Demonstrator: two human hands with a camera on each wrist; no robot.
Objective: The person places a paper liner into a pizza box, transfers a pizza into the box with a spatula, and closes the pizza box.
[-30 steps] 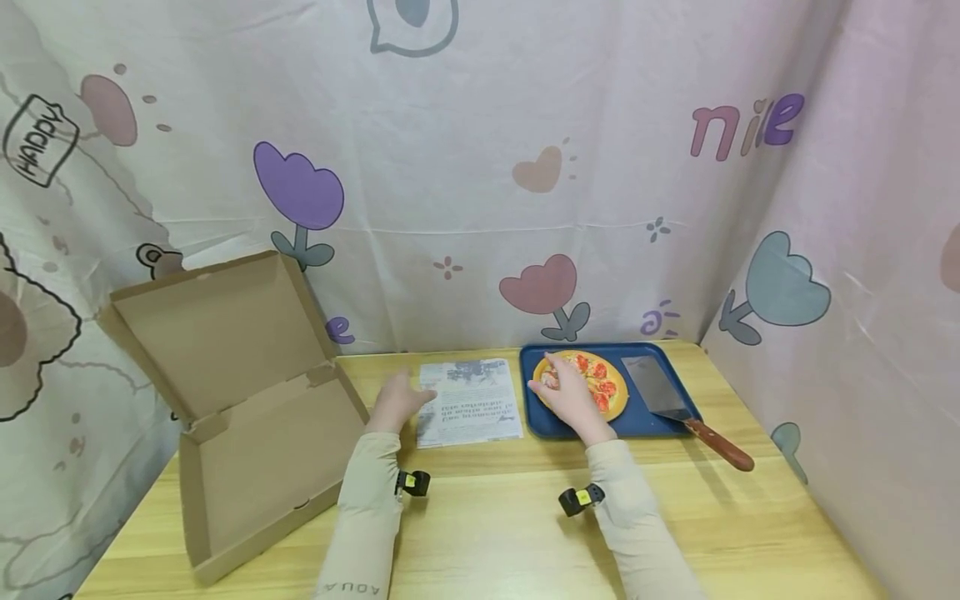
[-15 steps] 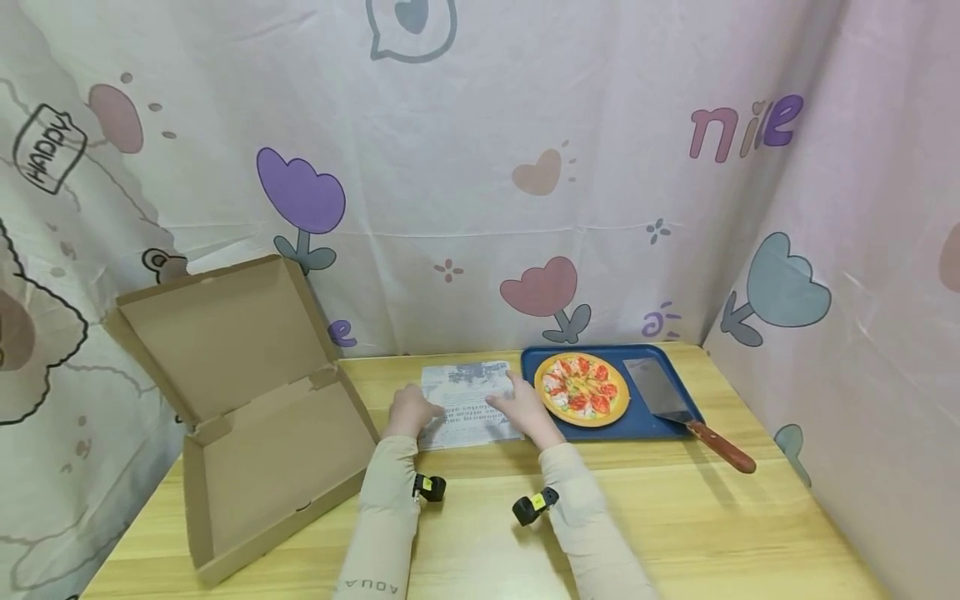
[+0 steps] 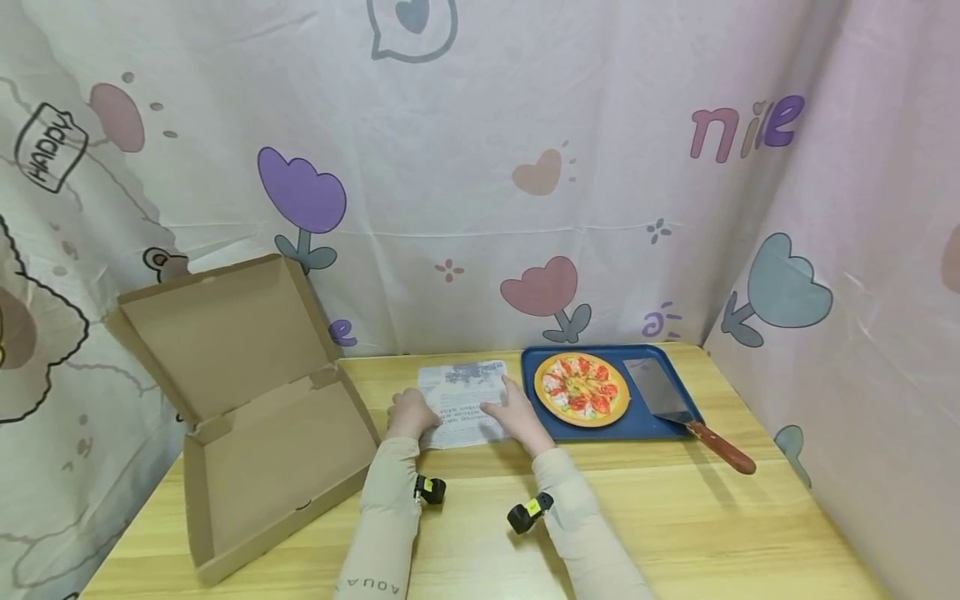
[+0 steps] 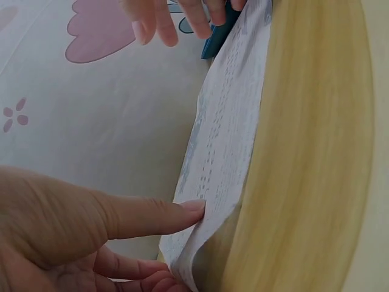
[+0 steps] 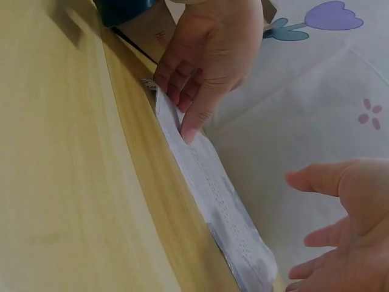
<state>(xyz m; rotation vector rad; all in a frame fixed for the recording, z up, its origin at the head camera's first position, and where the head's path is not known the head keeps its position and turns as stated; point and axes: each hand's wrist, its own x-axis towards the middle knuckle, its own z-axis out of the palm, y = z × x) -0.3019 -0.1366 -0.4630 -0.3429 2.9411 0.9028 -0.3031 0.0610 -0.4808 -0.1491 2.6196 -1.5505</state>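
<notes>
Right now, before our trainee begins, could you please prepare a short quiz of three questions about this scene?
1. Which hand pinches the edge of the printed paper?
2. True or false: the cardboard box is closed.
3. What lies beside the pizza on the blue tray?
(A) a knife
(B) a spatula
(C) a fork

Key:
1. The left hand.
2. False; its lid stands open.
3. B.

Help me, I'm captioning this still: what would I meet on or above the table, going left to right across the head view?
Open cardboard box, left hand, printed paper sheet, right hand, pizza, spatula.
</notes>
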